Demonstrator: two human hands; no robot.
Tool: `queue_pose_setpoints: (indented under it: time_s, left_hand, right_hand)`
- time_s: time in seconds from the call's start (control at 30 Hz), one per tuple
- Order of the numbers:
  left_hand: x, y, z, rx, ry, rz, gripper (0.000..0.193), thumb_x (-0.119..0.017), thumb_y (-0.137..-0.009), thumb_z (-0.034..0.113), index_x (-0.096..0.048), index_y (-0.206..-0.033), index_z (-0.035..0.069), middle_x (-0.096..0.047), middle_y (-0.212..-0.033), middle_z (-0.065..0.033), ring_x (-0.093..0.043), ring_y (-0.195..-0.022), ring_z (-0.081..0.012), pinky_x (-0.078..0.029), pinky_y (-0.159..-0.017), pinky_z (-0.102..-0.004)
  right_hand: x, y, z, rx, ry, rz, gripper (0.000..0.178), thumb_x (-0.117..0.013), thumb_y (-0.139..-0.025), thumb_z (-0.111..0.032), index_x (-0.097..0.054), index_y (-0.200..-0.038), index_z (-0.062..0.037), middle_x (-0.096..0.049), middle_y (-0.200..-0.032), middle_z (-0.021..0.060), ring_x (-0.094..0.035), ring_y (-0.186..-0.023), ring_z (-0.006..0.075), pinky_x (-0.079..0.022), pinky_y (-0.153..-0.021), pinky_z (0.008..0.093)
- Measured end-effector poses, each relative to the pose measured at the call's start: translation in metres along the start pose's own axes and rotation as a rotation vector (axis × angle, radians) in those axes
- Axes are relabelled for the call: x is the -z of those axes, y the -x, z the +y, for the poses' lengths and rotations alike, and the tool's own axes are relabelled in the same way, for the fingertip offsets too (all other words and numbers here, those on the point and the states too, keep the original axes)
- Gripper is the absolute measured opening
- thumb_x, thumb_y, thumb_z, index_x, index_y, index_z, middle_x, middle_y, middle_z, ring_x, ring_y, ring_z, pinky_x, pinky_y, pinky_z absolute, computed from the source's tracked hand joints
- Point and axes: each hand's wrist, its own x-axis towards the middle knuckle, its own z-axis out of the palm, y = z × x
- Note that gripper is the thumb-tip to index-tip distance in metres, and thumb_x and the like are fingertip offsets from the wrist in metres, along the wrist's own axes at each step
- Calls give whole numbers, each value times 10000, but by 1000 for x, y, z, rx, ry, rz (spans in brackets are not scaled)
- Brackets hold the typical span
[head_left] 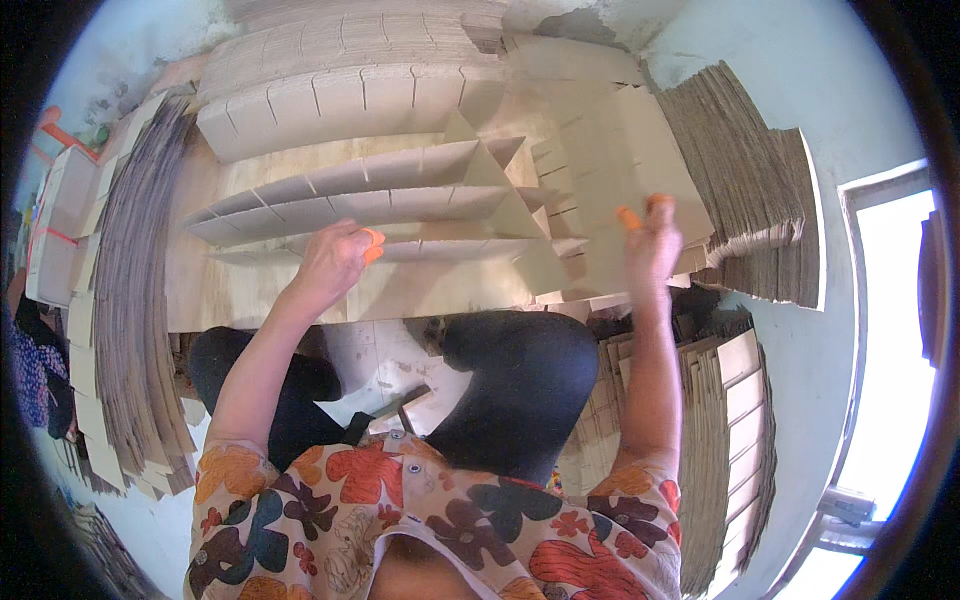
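Slotted cardboard strips (pixel 350 214) stand on edge across the work table, roughly parallel, with shorter crosspieces (pixel 520 205) meeting them at their right end. My left hand (pixel 335 258), with orange covers on its fingertips, is closed in a pinch at the nearest long strip (pixel 460 249). My right hand (pixel 654 245) also wears orange fingertip covers and is raised to the right of the assembly. Its fingers are pinched at a cardboard piece (pixel 597 190) so smeared by motion that its edges are hard to make out.
Slotted cardboard stacks line the table's far side (pixel 340 100). Tall cardboard stacks stand at left (pixel 140 270) and right (pixel 750 180); another pile (pixel 715 440) lies low beside my right arm. The pale table (pixel 240 300) ends just before my knees. A bright window (pixel 895 340) is at right.
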Motion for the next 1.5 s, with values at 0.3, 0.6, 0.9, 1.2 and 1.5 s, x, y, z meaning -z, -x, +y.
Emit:
queue_pose_setpoints:
  time_s: [0.3, 0.6, 0.9, 1.2, 1.5]
  left_hand:
    - [2, -1, 16, 33, 12, 41, 114, -681, -726, 68, -644, -817, 11, -598, -719, -188, -591, -685, -362, -468, -574, -430]
    - [-3, 1, 11, 60, 23, 35, 135, -695, -725, 108, -656, -829, 31, -606, -721, -169, -604, -682, -338, -479, -583, -429]
    - [-1, 4, 17, 110, -24, 42, 148, -693, -730, 129, -660, -844, 41, -606, -704, -158, -601, -677, -329, -475, -583, -430]
    - [17, -4, 36, 73, -20, 97, 267, -710, -720, 172, -631, -923, 16, -632, -768, -134, -575, -715, -297, -471, -618, -406]
    - [-23, -18, 45, -53, -21, 89, 299, -719, -722, 196, -616, -959, 45, -613, -763, -141, -591, -731, -312, -483, -631, -411]
  right_hand:
    - [48, -59, -47, -232, -443, -261, 423, -793, -705, -210, -601, -991, 37, -657, -762, 86, -583, -641, 112, -477, -581, 254]
    - [1, -36, -21, -329, -395, -439, 316, -719, -790, -275, -617, -793, 25, -583, -642, 43, -511, -556, 96, -431, -497, 271]
    - [37, -47, -46, -538, -549, -495, 334, -685, -804, -296, -700, -921, 17, -596, -674, 16, -497, -574, 92, -423, -531, 261]
    - [62, -67, -18, -363, -620, -321, 298, -722, -777, -224, -703, -991, -18, -636, -823, -12, -530, -691, 66, -434, -649, 215]
    - [48, -43, -108, 176, -384, -325, 396, -731, -761, -116, -632, -1136, -32, -681, -838, 110, -508, -582, 57, -437, -521, 254]
